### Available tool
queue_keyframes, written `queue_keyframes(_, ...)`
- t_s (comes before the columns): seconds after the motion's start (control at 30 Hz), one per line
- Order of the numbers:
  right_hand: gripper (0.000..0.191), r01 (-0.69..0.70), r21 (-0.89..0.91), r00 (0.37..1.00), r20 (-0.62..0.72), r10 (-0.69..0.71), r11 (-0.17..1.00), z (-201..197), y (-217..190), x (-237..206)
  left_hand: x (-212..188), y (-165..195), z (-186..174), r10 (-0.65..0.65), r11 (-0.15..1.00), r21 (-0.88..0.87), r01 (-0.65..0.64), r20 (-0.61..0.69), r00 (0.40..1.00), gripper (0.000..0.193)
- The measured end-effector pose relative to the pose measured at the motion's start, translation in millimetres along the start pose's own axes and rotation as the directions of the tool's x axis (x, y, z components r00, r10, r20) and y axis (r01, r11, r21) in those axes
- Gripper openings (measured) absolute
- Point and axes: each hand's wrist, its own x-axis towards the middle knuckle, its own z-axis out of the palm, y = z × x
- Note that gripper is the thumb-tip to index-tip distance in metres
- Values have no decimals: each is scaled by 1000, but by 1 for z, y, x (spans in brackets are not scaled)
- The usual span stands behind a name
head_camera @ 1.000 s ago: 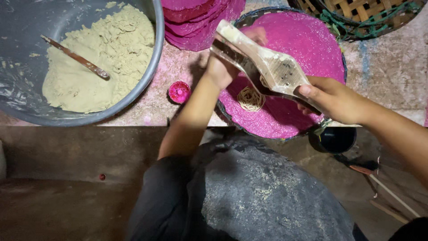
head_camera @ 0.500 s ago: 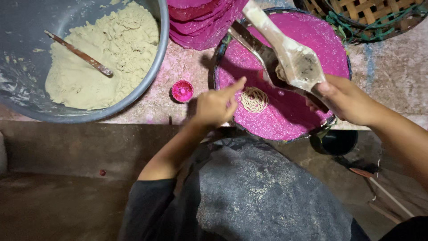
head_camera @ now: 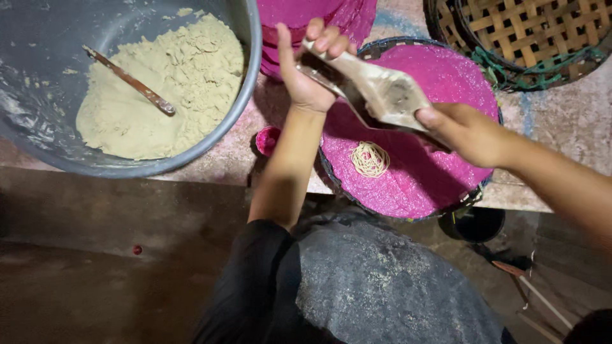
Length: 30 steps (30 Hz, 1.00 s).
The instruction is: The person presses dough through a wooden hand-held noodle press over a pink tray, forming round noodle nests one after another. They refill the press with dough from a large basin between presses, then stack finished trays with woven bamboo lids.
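the wooden press (head_camera: pixel 376 92) is held over the round pink tray (head_camera: pixel 446 172), between both hands. the left hand (head_camera: pixel 306 70) grips its far end at about 10 o'clock of the tray: the palm is wrapped under the handles, the fingertips (head_camera: pixel 328 41) are curled over the top, and the thumb stands up along the near side. the right hand (head_camera: pixel 468 130) holds the other end at about 3 o'clock of the tray's middle; its thumb (head_camera: pixel 428 118) presses on the pale top face of the press, and the other fingers are closed underneath, out of sight. both hands are shut tight on the tool, so it hangs clear of the tray's surface.

just below the press, near 7 o'clock from it, one small coil of pale noodle strands (head_camera: pixel 370 159) lies on the pink tray, apart from all the fingers.

counted: one press, one noodle coil, one pink tray in use, a stack of more pink trays (head_camera: pixel 306 16) at 12 o'clock whose number cannot be told, one grey basin (head_camera: pixel 245 83) of beige dough (head_camera: pixel 166 89) at 9 o'clock with one wooden stick (head_camera: pixel 131 81) lying in it, one small pink cap (head_camera: pixel 268 140) between basin and tray, and woven baskets (head_camera: pixel 529 38) at 2 o'clock.

the left forearm rises straight up from the body, elbow bent; the right forearm comes in from 4 o'clock, wrist nearly level.
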Motion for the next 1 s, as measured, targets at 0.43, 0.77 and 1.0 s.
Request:
queue_keyframes(0.43,71,-59,-35,997,-47,58,998,-6,-27,2,16,-6,-27,41,999,9,-40,-112,993,48)
queue_keyframes(0.77,67,-76,-43,996,-59,73,996,-14,-15,1,16,-24,-25,105,994,3,-106,-133,986,50)
queue_keyframes(1.0,62,106,165,993,-75,-94,981,-8,1,25,26,-1,-15,-98,971,149,189,-475,874,61)
